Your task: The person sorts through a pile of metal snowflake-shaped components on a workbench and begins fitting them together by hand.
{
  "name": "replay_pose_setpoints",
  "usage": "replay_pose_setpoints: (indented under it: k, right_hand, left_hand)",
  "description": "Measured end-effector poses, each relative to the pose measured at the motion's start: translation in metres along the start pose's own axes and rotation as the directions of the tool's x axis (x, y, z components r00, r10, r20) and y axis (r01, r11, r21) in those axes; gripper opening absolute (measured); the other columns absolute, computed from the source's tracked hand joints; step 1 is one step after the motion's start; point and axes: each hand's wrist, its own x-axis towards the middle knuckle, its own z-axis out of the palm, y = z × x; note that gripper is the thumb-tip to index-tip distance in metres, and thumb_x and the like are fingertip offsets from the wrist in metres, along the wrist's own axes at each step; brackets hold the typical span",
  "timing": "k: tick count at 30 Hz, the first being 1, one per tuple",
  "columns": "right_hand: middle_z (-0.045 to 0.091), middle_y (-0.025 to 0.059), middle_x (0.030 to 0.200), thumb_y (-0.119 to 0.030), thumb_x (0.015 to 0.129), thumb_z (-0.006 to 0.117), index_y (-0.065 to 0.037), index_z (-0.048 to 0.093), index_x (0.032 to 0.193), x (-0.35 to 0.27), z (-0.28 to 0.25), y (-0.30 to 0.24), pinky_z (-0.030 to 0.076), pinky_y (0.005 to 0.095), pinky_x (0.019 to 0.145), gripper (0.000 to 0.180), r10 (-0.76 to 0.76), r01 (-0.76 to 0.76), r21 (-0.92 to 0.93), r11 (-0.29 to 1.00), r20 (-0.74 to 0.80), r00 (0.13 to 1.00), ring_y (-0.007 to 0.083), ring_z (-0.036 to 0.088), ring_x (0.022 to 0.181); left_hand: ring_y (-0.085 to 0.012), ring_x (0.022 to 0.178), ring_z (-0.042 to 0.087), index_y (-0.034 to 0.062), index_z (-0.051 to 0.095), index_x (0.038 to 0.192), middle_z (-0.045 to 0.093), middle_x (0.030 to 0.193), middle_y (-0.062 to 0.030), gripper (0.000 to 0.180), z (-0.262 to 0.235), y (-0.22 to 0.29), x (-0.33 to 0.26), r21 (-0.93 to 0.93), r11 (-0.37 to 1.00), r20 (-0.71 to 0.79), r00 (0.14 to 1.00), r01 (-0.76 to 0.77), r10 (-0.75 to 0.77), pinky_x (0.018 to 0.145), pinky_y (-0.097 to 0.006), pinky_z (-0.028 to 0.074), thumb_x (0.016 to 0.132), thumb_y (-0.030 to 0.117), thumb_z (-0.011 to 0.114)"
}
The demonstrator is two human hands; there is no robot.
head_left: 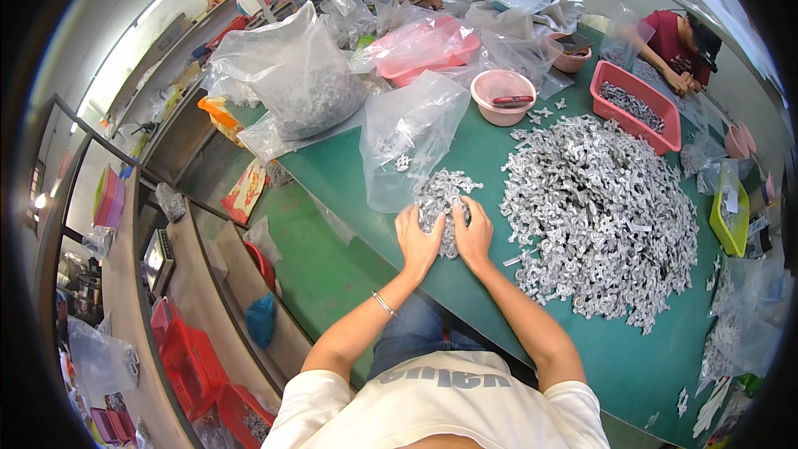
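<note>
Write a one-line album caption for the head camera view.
Left hand and right hand frame a small pile of grey parts beside a larger heap on a green table.

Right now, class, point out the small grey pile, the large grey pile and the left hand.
Small grey pile (442, 193): head view, upper middle.
Large grey pile (598, 216): head view, its middle.
Left hand (418, 241): head view, hand's back.

Here's one left hand (418, 239), one right hand (473, 238), two for the wearer (432, 411)! One small heap of grey parts (445, 193), one large heap (594, 216), pieces beyond counting; one parts-filled pink tub (672, 135), one lime-green tub (735, 240) to the right, one red tool (513, 101), one bracelet (384, 303), one co-worker (667, 31)!
</note>
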Motion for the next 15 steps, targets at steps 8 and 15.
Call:
replay_pose_setpoints:
  k: [8, 15]
  right_hand:
    - [0.058, 0.0163, 0.095, -0.015, 0.083, 0.055, 0.002, 0.056, 0.095, -0.009, 0.005, -0.002, 0.042, 0.0368, 0.08, 0.021, 0.019, 0.004, 0.196, 0.981, -0.117, 0.993, 0.0311, 0.056, 0.089]
    - [0.054, 0.0177, 0.103, -0.016, 0.084, 0.053, 0.003, 0.053, 0.105, -0.009, 0.003, -0.005, 0.04, 0.0363, 0.085, 0.028, -0.021, 0.042, 0.144, 0.989, -0.148, 0.989, 0.031, 0.053, 0.097]
  left_hand:
    - [-0.0255, 0.093, 0.055, -0.0007, 0.06, 0.097, 0.06, 0.099, -0.0128, 0.029, 0.009, 0.017, -0.002, -0.34, 0.939, -0.102, 0.991, 0.05, -0.09, 0.087, -0.034, 0.04, 0.074, 0.015, 0.066]
    - [-0.0174, 0.096, 0.054, -0.0041, 0.06, 0.099, 0.06, 0.101, -0.0104, 0.022, 0.005, 0.024, -0.004, -0.649, 0.758, -0.066, 0.987, 0.069, -0.147, 0.085, -0.029, 0.041, 0.079, 0.006, 0.059]
